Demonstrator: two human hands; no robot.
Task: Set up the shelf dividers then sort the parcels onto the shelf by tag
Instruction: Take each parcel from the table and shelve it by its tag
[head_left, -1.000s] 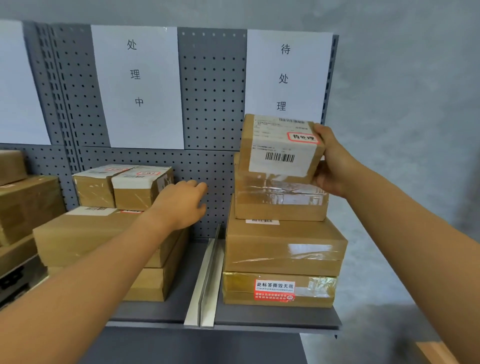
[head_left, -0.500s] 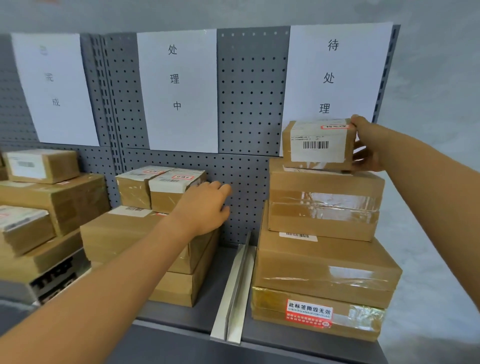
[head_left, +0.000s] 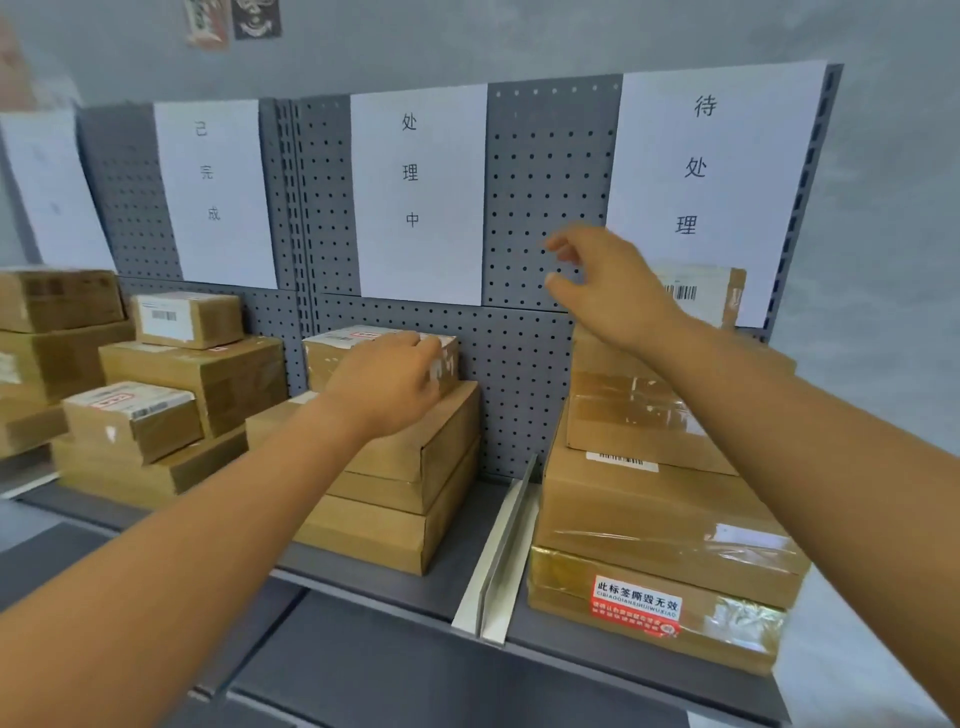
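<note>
**Right hand clear of the stack, left hand resting on the middle pile**

My right hand hangs in the air in front of the grey pegboard back panel, fingers loosely parted and holding nothing. Just to its right and a little farther back sits the small brown cardboard parcel with the white barcode label, on top of the tall right-hand stack of brown taped boxes, under the white paper sign with three characters. That parcel lies level, its long side running left to right along the shelf back, and my wrist hides part of it.

My left hand lies well apart from the right, on the near side of the small labelled cardboard box topping the middle pile of flat brown boxes. Its fingers are bent over the box's near top edge; whether they truly grip it I cannot tell.

The white metal shelf divider stands on the grey shelf between the middle pile and the right stack, running from near edge to far.

Both sections look filled by tag. For any further adjustment, I judge the left hand nearer the middle pile, the right nearer the tall stack.
</note>
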